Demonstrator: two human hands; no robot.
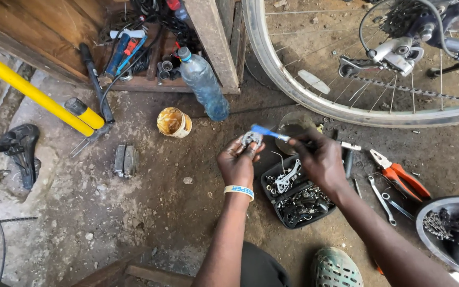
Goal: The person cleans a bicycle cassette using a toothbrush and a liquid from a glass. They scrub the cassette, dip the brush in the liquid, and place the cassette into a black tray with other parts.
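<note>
Left hand (237,159) grip clamped on small grey metal toothed part (251,139), held above black plastic parts tray (272,210). Right hand (320,159) grip closed on blue-handled brush (270,133), bristles touching part. Best: steady part, short strokes, over tray.

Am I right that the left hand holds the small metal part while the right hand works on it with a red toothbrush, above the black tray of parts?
Not quite: the toothbrush is blue, not red, as the head view shows. The rest stands: the left hand holds the small metal part, the right hand works the brush on it, above the black tray of parts.
</note>
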